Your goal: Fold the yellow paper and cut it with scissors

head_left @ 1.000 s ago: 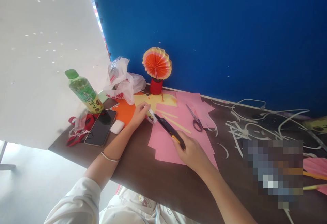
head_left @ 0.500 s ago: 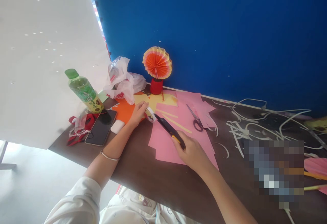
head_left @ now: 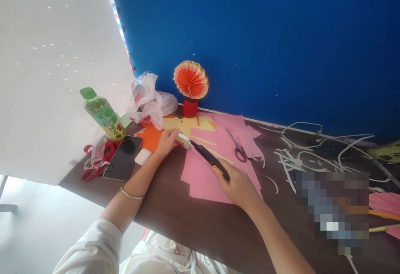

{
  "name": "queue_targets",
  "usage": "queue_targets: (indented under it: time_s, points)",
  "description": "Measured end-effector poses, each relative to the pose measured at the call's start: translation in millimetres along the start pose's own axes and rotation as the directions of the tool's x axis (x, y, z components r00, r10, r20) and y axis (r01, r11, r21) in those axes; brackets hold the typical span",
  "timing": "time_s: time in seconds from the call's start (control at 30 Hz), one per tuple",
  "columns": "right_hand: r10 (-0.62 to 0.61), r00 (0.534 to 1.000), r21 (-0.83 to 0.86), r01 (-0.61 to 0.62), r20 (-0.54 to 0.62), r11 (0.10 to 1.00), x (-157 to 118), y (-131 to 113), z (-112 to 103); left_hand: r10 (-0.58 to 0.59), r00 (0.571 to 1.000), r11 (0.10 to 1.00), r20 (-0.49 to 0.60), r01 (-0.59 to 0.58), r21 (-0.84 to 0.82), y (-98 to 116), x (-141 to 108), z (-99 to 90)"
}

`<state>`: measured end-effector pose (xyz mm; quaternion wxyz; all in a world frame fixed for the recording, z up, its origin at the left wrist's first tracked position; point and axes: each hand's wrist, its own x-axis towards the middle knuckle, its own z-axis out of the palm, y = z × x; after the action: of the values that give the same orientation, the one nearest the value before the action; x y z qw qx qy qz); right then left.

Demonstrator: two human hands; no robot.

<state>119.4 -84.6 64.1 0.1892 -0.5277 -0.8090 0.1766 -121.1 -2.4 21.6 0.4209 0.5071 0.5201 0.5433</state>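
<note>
My left hand [head_left: 168, 139] is closed around the edge of a small roll of tape [head_left: 183, 144], whose white strip stretches toward the right. In my right hand [head_left: 236, 182] is a slim black utility knife [head_left: 204, 156] with yellow trim. Its narrow tip points up and left and meets, or nearly meets, the white strip by the roll. Beneath the knife lie pink paper sheets [head_left: 203, 182] and thin pale yellow strips [head_left: 208, 141]. Orange paper [head_left: 151, 137] sits beside my left hand. Scissors [head_left: 239, 148] rest on the pink paper.
At the back a paper rosette fan [head_left: 190, 80] stands in a red holder [head_left: 190, 108]. To the left are a plastic bag [head_left: 153, 103], a green-capped bottle [head_left: 104, 115], a phone [head_left: 123, 158] and a white case [head_left: 143, 157]. White cables [head_left: 312, 153] and paper scraps spread at right.
The roll in my left hand has tilted flatter, and the white strip looks straighter. My right hand with the knife has shifted slightly right. The view has moved a little.
</note>
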Motion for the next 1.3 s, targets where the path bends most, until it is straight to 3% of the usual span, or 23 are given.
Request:
queue_targets:
  time_s: [0.1,0.23,0.4,0.53,0.8,1.3]
  points:
    - [0.009,1.000,-0.003,-0.009,-0.004,1.000,0.5,1.9,-5.0,0.141,0.984,0.975,0.107,-0.157,0.158,5.1,-5.8,-2.0]
    - [0.055,0.998,0.040,-0.056,0.023,0.998,0.9,4.1,-7.2,0.092,0.960,0.972,0.264,-0.144,0.186,11.2,-12.7,-0.2]
    - [0.071,0.997,0.242,-0.078,0.038,0.967,2.2,5.1,-2.9,0.067,0.912,0.981,0.404,-0.134,0.140,15.9,-15.0,-1.3]
    - [0.084,0.995,0.378,-0.096,0.048,0.921,3.6,5.1,-4.2,0.115,0.911,0.963,0.396,-0.200,0.180,15.6,-15.3,-2.6]
    - [0.142,0.987,0.465,-0.161,0.075,0.871,4.7,4.6,-5.9,0.134,0.914,0.951,0.383,-0.226,0.209,14.6,-16.5,-1.0]
    - [0.112,0.992,0.418,-0.129,0.067,0.899,2.9,2.7,-3.8,0.116,0.911,0.932,0.395,-0.238,0.275,15.0,-16.7,0.2]
